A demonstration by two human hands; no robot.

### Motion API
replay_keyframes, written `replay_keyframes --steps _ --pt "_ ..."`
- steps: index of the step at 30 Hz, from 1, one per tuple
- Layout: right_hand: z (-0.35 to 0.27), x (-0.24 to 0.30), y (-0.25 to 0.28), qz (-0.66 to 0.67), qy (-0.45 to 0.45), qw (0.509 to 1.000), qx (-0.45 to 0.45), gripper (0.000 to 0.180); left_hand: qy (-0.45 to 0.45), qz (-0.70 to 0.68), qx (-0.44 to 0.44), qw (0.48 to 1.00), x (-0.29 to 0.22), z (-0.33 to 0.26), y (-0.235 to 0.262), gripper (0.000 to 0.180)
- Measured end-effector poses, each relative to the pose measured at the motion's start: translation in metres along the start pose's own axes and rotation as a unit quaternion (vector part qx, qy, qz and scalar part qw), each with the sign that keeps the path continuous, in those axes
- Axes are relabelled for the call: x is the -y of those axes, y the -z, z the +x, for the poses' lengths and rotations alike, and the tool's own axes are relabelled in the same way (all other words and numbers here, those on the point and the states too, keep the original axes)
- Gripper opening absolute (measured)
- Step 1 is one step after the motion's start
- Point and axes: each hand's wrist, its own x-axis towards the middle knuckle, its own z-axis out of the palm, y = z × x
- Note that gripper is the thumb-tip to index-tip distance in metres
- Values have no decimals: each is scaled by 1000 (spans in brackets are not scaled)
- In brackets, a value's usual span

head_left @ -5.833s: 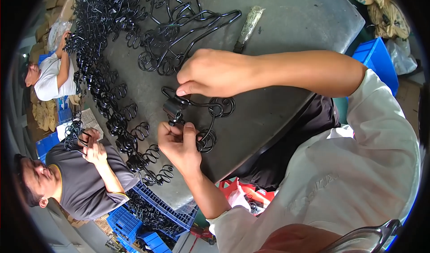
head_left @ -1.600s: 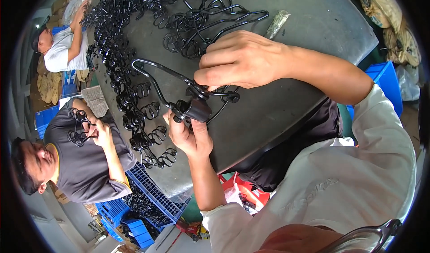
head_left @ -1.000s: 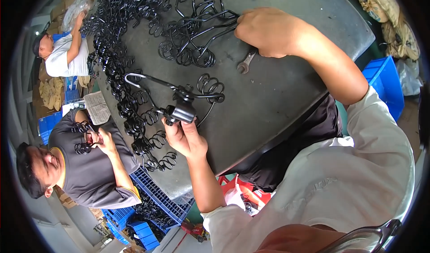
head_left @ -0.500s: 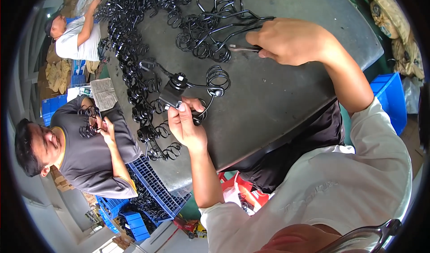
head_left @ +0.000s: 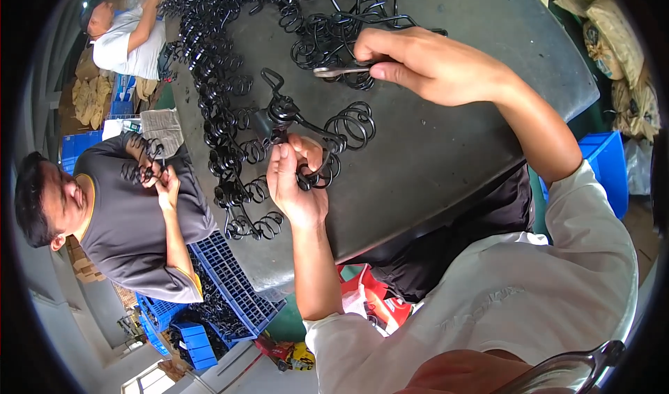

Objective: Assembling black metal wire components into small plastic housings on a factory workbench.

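Observation:
My left hand (head_left: pixel 301 192) is closed on a black coiled wire part (head_left: pixel 293 118), raised over the table. This part has a loop at its far end, a dark block-shaped piece at its joint, and spring-like coils on the right. My right hand (head_left: pixel 435 70) grips a slim grey metal hand tool (head_left: pixel 338 72), whose flat tip points left, toward the held part but apart from it. Fingers cover the tool's other end, so its exact kind is unclear. Just beyond the tool lies a tangle of black wire parts (head_left: pixel 324 35).
A long heap of black coiled parts (head_left: pixel 209 73) runs along the left of the dark table (head_left: pixel 432 157). Across it, a person in grey (head_left: pixel 143 220) handles a similar coil; another person (head_left: pixel 129 45) works farther off. Blue crates (head_left: pixel 233 282) and a blue bin (head_left: pixel 606 164) stand beside the table.
My right hand has moved slightly left, bringing the tool away from the tangle's near edge toward the held part. My left hand has tilted the coiled part, its loop now pointing up.

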Motion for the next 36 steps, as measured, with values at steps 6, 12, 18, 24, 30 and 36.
replay_keyframes --steps 6,12,18,24,30,36 --pt "-6 -15 9 -99 -52 987 113 12 -21 30 14 999 1 -1 -6 25" --pt "-2 -2 -2 -101 8 992 73 24 -35 91 54 994 6 -7 -14 26" --pt "-2 18 -34 89 -26 996 7 38 -37 195 89 976 17 -14 -20 25" --pt "1 12 -41 76 -76 994 -17 40 -87 313 22 946 23 -11 -18 14" --pt "1 5 -47 99 -101 990 -22 43 -120 400 -35 908 22 -13 -21 21" --pt "-1 0 -47 166 -139 976 26 45 -136 486 -15 863 16 -15 -26 27"
